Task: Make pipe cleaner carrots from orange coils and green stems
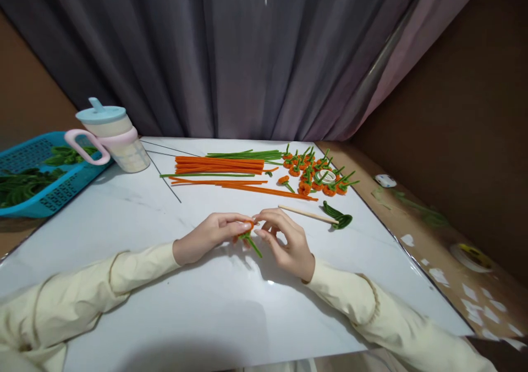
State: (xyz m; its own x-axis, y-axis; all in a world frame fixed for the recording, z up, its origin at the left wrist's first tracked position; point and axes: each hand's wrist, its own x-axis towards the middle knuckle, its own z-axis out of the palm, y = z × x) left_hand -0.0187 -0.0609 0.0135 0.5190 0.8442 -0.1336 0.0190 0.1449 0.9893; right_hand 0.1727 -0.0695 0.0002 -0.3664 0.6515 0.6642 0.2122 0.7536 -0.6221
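Orange and green fuzz makes up the small pumpkin-like piece [246, 227] that the person holds above the near half of a white table [214, 306]. Its orange part is rounded, and a thin green stem slants from its underside down toward the right; much of the rest is hidden by fingers. Similar pieces [304, 188], each with a green stem, sit crowded together at the far right of the table, beside a bundle of orange sticks [218, 165] and a row of green sticks [247, 155]. A small white packet [385, 180] past the table's right edge carries blue marks, too small to read, and the handled cup [131, 155] at the far left has a pale checked pattern on its side. The left hand [208, 237] pinches the piece, thumb laid along its near side and the other fingers behind. The right hand [295, 245] is curled into a loose arch, its thumb and forefinger standing a narrow gap apart, their tips right beside the piece (whether they grip any part of it cannot be told). Beyond this hand lies a pale wooden stick [307, 214], one end resting on a dark green curled piece [342, 221].
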